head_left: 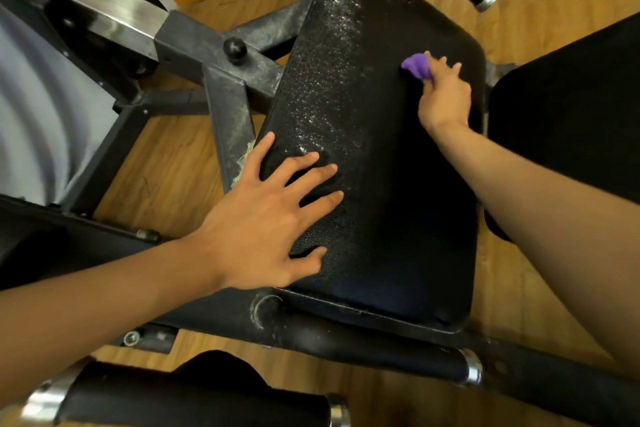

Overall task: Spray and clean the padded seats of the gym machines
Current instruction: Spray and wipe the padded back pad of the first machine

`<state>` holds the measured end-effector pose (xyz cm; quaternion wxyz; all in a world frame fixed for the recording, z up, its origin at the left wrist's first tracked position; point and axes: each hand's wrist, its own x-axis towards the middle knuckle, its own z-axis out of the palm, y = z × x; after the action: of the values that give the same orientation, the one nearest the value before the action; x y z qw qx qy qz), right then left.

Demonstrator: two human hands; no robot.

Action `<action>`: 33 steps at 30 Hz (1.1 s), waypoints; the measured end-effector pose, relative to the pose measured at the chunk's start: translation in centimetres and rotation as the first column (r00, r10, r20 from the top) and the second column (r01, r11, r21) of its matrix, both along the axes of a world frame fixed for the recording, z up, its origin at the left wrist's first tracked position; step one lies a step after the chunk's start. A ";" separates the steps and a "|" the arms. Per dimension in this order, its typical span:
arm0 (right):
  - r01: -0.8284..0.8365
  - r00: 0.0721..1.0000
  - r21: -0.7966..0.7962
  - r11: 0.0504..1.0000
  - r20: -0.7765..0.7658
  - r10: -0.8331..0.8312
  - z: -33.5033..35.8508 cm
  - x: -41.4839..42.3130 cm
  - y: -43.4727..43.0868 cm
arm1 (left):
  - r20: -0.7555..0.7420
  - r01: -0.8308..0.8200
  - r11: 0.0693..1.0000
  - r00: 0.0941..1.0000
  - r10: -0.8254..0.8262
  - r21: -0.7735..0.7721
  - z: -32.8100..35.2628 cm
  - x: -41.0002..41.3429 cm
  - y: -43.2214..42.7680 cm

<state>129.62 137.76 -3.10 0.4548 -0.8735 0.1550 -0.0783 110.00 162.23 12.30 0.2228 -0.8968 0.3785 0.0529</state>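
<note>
Underneath, wet black seat (381, 184) over wooden floor (166, 180)

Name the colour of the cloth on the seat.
The small crumpled cloth is purple; head view.

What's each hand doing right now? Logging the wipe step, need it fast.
Left hand: open, fingers spread flat on the black seat pad.
Right hand: closed around a purple cloth, pressing it on the pad.

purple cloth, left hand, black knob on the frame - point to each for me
purple cloth (416, 66): head view, the bunched end that shows
left hand (270, 218): head view, back of the hand
black knob (235, 46): head view, middle of the ball
</note>
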 end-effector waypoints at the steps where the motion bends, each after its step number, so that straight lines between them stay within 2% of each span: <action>1: -0.004 1.000 -0.021 1.000 0.007 0.004 0.0 -0.9 0.3 | -0.002 -0.001 1.000 1.000 0.001 0.002 0.1 0.0 0.0; 6: -0.061 0.989 -0.016 0.998 0.137 0.062 -1.3 -10.6 1.8 | 0.011 0.009 1.000 1.000 -0.009 0.002 0.0 -0.2 0.2; 11: -0.124 0.983 0.050 0.991 0.143 0.116 -2.8 -20.3 2.2 | 0.032 0.018 1.000 0.999 -0.018 -0.003 -0.1 -0.2 -0.1; 14: -0.113 0.985 0.089 0.990 0.139 0.100 -3.0 -18.5 1.4 | 0.038 0.028 0.999 0.999 -0.027 -0.016 -0.2 -0.1 -0.2; 20: 0.076 0.993 0.118 0.990 0.085 -0.087 -3.5 -5.5 -0.9 | 0.007 0.009 0.999 1.000 -0.009 -0.033 -0.2 0.2 -0.1; 25: 0.115 0.993 0.126 0.985 0.023 -0.118 -3.4 1.2 -2.6 | -0.010 -0.010 0.999 1.000 0.009 -0.036 -0.2 0.2 0.0; 29: 0.123 0.991 0.097 0.988 0.041 -0.127 -2.5 -1.2 -1.7 | -0.020 -0.017 1.000 1.000 0.016 -0.025 -0.1 0.0 -0.1; 33: -0.095 0.979 0.068 0.993 0.186 0.081 -1.0 -9.3 0.9 | -0.019 -0.013 1.000 1.000 0.013 -0.011 0.1 0.0 -0.1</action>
<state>120.33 138.65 -4.06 0.5033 -0.8505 0.0767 -0.1320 109.96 162.09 12.45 0.2139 -0.9000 0.3750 0.0608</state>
